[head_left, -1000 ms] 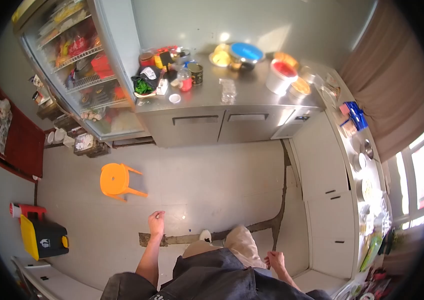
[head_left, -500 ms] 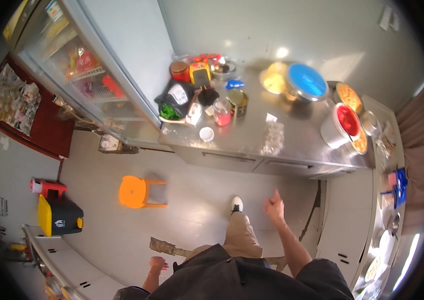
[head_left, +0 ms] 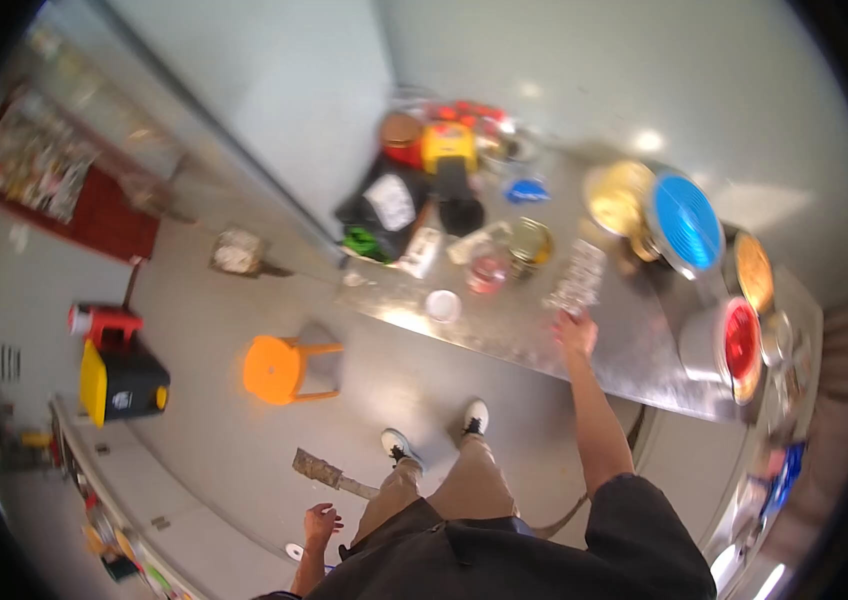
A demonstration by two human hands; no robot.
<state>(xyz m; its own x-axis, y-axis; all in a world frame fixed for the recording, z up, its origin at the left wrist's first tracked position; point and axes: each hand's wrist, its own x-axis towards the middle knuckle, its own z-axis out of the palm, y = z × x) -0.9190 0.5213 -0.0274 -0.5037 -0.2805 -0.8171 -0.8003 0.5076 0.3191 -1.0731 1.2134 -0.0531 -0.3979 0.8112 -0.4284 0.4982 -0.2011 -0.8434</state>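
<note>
My right hand (head_left: 576, 334) reaches over the steel counter, its fingers closed at the near end of a long, crinkled clear plastic package (head_left: 580, 278). Motion blur hides the exact grip of the fingertips. Low on the left, my left hand (head_left: 322, 522) hangs beside my leg with fingers loosely apart and nothing in them. Left of the package stand a glass jar with pinkish contents (head_left: 487, 272) and an open can (head_left: 531, 245). A round white lid (head_left: 443, 306) lies near the counter's front edge.
A bowl with a blue cover (head_left: 686, 224) and a white bucket with red contents (head_left: 712, 342) stand at the counter's right. A black bag (head_left: 376, 215) sits at its left end. On the floor are an orange stool (head_left: 276, 369) and a black bin with a yellow lid (head_left: 129, 383).
My right hand has gone from above the floor to the plastic package and closed on it. My body has come closer to the counter, and the view has turned.
</note>
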